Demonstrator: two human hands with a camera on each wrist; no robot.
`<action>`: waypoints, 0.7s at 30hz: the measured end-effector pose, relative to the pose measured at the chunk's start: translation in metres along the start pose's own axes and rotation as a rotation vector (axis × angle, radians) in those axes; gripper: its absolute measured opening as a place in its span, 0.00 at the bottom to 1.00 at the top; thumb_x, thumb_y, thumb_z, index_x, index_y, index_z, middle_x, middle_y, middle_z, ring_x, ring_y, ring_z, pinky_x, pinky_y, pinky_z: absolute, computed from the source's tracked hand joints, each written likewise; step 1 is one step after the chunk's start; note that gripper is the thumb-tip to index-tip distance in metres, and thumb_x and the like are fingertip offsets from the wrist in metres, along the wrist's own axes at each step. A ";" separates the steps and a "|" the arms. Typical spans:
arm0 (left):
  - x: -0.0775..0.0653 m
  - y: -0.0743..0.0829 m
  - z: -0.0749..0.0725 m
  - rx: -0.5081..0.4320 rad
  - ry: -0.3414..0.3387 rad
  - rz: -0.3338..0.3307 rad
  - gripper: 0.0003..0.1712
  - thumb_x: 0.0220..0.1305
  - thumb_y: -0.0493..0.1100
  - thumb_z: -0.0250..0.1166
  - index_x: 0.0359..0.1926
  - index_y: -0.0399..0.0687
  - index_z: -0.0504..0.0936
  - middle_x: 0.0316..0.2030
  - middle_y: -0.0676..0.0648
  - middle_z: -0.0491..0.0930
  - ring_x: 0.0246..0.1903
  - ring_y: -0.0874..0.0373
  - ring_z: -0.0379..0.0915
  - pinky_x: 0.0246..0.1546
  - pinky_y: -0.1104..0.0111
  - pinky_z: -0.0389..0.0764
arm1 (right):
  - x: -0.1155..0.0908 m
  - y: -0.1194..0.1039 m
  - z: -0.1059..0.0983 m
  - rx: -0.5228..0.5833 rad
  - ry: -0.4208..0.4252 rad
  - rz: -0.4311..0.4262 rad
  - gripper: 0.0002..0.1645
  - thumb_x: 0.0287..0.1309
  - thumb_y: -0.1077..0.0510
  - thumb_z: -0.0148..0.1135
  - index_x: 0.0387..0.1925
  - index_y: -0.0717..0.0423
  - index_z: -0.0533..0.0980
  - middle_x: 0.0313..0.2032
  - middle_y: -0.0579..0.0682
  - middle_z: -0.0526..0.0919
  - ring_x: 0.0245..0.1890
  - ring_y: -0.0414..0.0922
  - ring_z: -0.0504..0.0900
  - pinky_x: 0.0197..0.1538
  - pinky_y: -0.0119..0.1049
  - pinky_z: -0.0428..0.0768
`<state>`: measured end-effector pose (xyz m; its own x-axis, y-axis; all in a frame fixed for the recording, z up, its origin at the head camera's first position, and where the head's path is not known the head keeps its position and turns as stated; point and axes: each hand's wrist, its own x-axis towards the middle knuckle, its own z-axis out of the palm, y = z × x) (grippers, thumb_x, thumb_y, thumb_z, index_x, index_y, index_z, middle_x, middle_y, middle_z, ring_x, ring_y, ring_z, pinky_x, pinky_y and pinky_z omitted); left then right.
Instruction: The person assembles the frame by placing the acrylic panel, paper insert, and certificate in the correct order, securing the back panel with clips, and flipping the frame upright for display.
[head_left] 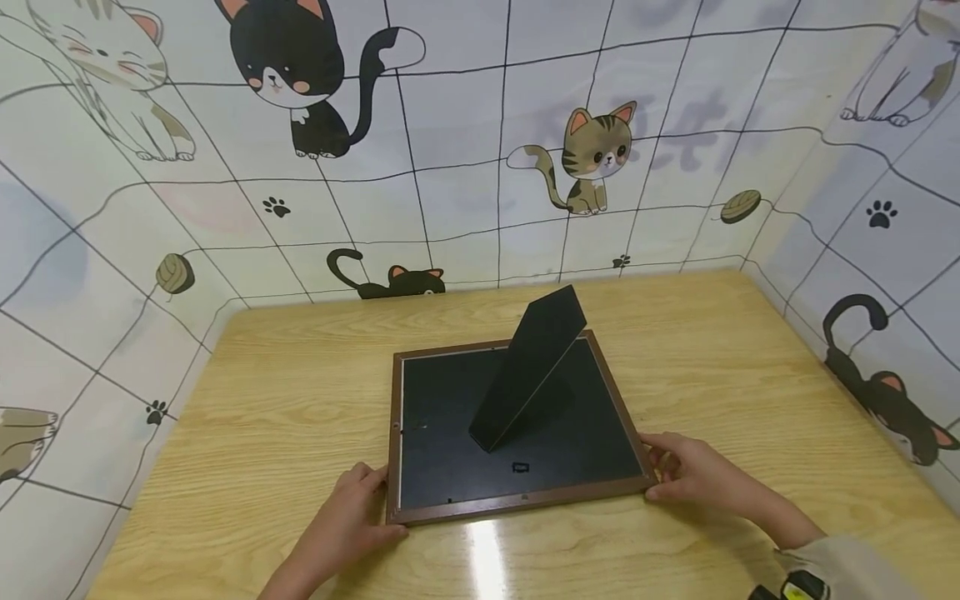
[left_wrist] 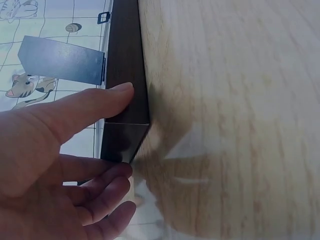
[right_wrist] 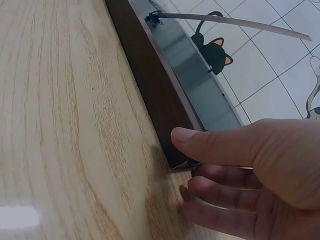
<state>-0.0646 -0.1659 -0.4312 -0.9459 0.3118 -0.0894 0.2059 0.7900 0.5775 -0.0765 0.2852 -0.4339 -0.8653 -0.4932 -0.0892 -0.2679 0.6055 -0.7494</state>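
A brown-rimmed picture frame (head_left: 525,502) lies face down on the wooden table, its black backing board (head_left: 450,471) uppermost. From the board a black easel stand (head_left: 528,367) rises at a slant. My left hand (head_left: 345,525) grips the near left corner; in the left wrist view its thumb (left_wrist: 107,100) presses the front edge and the fingers bend along the side. At the near right corner, my right hand (head_left: 701,479) holds the frame between thumb (right_wrist: 192,140) and bent fingers, partly hidden behind the corner in the right wrist view.
The light wooden table (head_left: 285,400) extends around the frame. A wall covering (head_left: 465,125) printed with cats and grid lines encloses its back and both sides. A beige sleeve (head_left: 847,567) and a black and yellow item (head_left: 802,585) show at the lower right.
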 end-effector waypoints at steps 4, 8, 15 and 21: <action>-0.001 0.000 -0.002 -0.024 0.006 0.002 0.44 0.34 0.46 0.79 0.55 0.31 0.73 0.33 0.53 0.67 0.34 0.60 0.60 0.37 0.68 0.69 | 0.000 -0.004 -0.002 -0.014 -0.013 0.023 0.46 0.43 0.55 0.72 0.56 0.81 0.61 0.34 0.50 0.75 0.28 0.35 0.72 0.28 0.30 0.74; -0.003 0.001 -0.004 -0.055 0.011 0.004 0.45 0.34 0.45 0.78 0.55 0.31 0.72 0.34 0.53 0.69 0.37 0.59 0.65 0.41 0.65 0.71 | -0.003 -0.009 -0.005 -0.056 -0.017 0.026 0.46 0.42 0.54 0.72 0.55 0.80 0.62 0.35 0.49 0.77 0.29 0.37 0.74 0.29 0.31 0.75; -0.010 0.003 -0.013 -0.138 -0.020 0.017 0.43 0.37 0.46 0.77 0.55 0.30 0.72 0.39 0.50 0.73 0.40 0.53 0.72 0.39 0.62 0.76 | -0.010 -0.019 -0.016 -0.028 -0.067 0.025 0.46 0.45 0.51 0.70 0.56 0.80 0.62 0.40 0.54 0.76 0.32 0.37 0.75 0.31 0.32 0.76; -0.018 0.008 -0.023 -0.215 -0.071 0.047 0.43 0.44 0.51 0.74 0.57 0.30 0.70 0.48 0.44 0.74 0.46 0.46 0.72 0.42 0.54 0.75 | -0.018 -0.024 -0.027 0.027 -0.129 0.003 0.45 0.48 0.53 0.68 0.56 0.82 0.60 0.44 0.61 0.76 0.36 0.37 0.77 0.33 0.34 0.78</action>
<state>-0.0513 -0.1772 -0.4064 -0.9150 0.3878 -0.1111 0.1835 0.6453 0.7415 -0.0655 0.2962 -0.3963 -0.8042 -0.5685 -0.1735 -0.2522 0.5907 -0.7664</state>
